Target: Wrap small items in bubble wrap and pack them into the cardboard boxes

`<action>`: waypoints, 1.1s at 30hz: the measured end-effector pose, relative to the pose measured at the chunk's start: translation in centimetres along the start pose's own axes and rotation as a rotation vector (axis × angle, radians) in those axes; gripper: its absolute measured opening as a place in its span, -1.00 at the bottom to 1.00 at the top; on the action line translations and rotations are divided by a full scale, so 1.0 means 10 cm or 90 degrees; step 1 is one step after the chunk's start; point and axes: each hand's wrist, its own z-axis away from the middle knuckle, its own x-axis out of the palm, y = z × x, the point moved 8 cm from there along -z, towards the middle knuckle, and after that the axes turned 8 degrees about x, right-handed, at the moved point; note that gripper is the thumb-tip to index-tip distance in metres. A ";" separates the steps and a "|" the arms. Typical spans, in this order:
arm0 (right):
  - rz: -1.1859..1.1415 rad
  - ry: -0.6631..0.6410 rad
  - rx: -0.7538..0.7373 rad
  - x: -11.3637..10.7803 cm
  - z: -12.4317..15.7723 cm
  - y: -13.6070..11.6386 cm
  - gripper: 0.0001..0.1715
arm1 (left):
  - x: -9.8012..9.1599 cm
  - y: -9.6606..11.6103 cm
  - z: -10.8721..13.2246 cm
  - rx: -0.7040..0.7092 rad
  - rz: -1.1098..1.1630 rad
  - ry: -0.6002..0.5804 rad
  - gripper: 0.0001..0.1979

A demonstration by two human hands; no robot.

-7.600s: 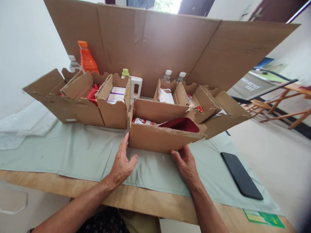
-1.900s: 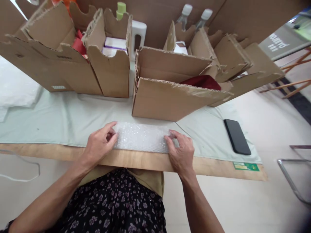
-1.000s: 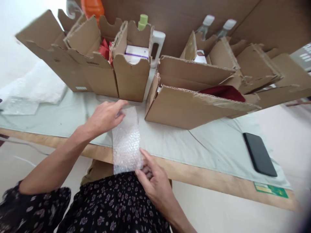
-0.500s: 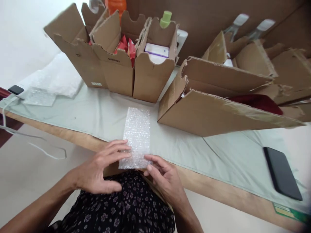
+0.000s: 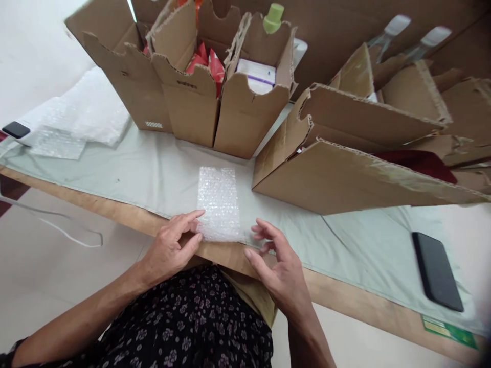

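Observation:
A small rectangular piece of bubble wrap (image 5: pixel 218 202) lies flat on the cloth near the table's front edge. My left hand (image 5: pixel 174 243) is at its lower left corner, index finger on the side edge and thumb at the corner, fingers curled around it. To the right of the wrap, my right hand (image 5: pixel 282 263) hovers with thumb and fingers apart and nothing between them. It does not touch the wrap.
Cut cardboard boxes (image 5: pixel 245 117) stand behind the wrap, and a longer box (image 5: pixel 333 179) stands at right. More bubble wrap sheets (image 5: pixel 88 112) are piled at left. A black phone (image 5: pixel 437 271) lies at the right. A pale cloth (image 5: pixel 153 174) covers the tabletop.
The wrap's near edge has moved away from my body, and less of its length shows. My left hand has closed in on its corner. My right hand has come off it to the right.

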 end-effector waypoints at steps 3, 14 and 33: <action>0.021 -0.047 -0.017 0.15 -0.15 -0.01 -0.48 | 0.02 0.02 0.04 -0.001 -0.012 0.013 -0.54; 0.153 0.010 -0.024 0.39 -0.32 0.04 -0.58 | -0.06 0.22 0.07 0.121 -0.210 0.071 -0.42; 0.318 -0.089 -0.316 0.41 -0.11 -0.27 -0.67 | 0.05 0.20 -0.07 0.162 -0.162 -0.040 -0.83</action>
